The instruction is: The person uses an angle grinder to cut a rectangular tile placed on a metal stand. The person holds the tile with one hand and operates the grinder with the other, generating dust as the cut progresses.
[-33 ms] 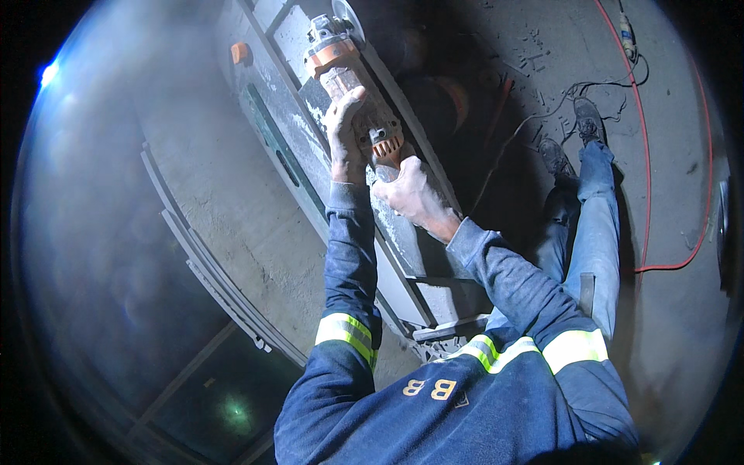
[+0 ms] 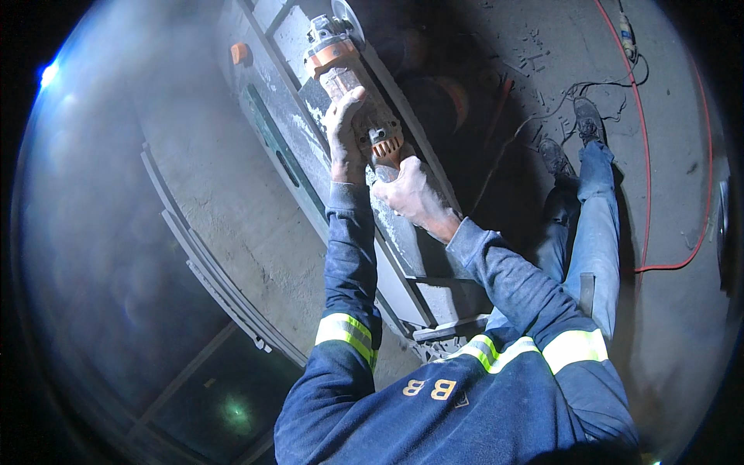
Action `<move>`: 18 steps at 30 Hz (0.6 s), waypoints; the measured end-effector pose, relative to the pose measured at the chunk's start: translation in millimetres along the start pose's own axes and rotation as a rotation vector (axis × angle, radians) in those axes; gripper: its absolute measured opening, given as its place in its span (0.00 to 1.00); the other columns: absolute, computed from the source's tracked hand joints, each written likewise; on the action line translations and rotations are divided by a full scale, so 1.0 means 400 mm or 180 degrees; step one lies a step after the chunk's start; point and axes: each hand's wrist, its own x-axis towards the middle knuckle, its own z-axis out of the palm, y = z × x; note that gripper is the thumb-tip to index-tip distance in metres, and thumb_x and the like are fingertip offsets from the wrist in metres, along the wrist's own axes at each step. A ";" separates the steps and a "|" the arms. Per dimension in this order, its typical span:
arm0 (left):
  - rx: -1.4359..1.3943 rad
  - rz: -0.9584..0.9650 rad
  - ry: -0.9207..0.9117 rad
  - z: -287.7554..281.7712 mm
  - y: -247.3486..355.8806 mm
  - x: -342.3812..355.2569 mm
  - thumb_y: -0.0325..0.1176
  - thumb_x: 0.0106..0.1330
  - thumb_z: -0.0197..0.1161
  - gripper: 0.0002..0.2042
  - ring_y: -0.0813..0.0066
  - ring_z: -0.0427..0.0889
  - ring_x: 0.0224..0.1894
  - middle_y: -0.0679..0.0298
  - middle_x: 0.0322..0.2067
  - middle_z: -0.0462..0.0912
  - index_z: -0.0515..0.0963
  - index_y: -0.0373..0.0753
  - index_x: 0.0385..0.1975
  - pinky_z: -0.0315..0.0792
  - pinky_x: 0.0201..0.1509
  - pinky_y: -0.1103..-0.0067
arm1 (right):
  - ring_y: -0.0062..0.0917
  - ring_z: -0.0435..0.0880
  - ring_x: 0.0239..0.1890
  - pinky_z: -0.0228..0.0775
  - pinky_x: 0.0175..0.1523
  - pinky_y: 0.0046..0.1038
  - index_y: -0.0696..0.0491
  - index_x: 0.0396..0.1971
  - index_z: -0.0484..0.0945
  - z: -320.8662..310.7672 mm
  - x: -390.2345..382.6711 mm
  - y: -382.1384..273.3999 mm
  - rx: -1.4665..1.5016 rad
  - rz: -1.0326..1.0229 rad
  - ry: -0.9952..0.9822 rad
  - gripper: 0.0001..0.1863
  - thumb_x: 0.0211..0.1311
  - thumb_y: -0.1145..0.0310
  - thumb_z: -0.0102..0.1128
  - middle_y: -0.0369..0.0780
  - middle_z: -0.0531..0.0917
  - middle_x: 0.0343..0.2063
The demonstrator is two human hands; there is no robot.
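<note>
L hand (image 2: 345, 130) gripping body of large angle grinder (image 2: 375, 115); R hand (image 2: 418, 192) closed round its rear end; grinder over far end of grey metal frame (image 2: 403, 288), disc (image 2: 354, 22) by frame's R edge, contact unclear; step in hand prob. grinding along that edge, or lining up for it; next move calls for firm 2-hand hold, steady disc angle, cable (image 2: 531, 118) kept clear.

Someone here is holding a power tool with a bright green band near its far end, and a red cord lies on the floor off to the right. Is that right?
Not quite: the band on the power tool is orange, not green, as the head view shows. The red cord does lie on the floor to the right.
</note>
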 end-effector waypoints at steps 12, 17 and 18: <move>-0.0068 0.0045 0.0038 -0.002 0.001 0.046 0.39 0.64 0.63 0.15 0.73 0.79 0.41 0.64 0.39 0.80 0.78 0.37 0.47 0.73 0.47 0.77 | 0.30 0.83 0.33 0.76 0.37 0.32 0.71 0.36 0.73 -0.009 0.038 -0.055 -0.0018 0.0000 0.0036 0.26 0.49 0.61 0.68 0.49 0.81 0.29; -0.0156 -0.0059 -0.0059 -0.011 -0.002 0.034 0.38 0.65 0.62 0.16 0.73 0.79 0.41 0.64 0.39 0.79 0.76 0.37 0.48 0.73 0.46 0.76 | 0.27 0.82 0.30 0.75 0.34 0.30 0.68 0.30 0.73 -0.006 0.026 -0.041 0.0062 0.0015 -0.0031 0.23 0.48 0.62 0.69 0.47 0.80 0.26; -0.0162 -0.0049 -0.0090 -0.005 0.000 0.027 0.37 0.65 0.63 0.15 0.73 0.79 0.41 0.64 0.39 0.79 0.76 0.37 0.47 0.73 0.45 0.77 | 0.26 0.82 0.30 0.75 0.33 0.30 0.68 0.30 0.73 -0.003 0.027 -0.029 0.0096 0.0047 -0.0053 0.23 0.48 0.62 0.69 0.47 0.80 0.25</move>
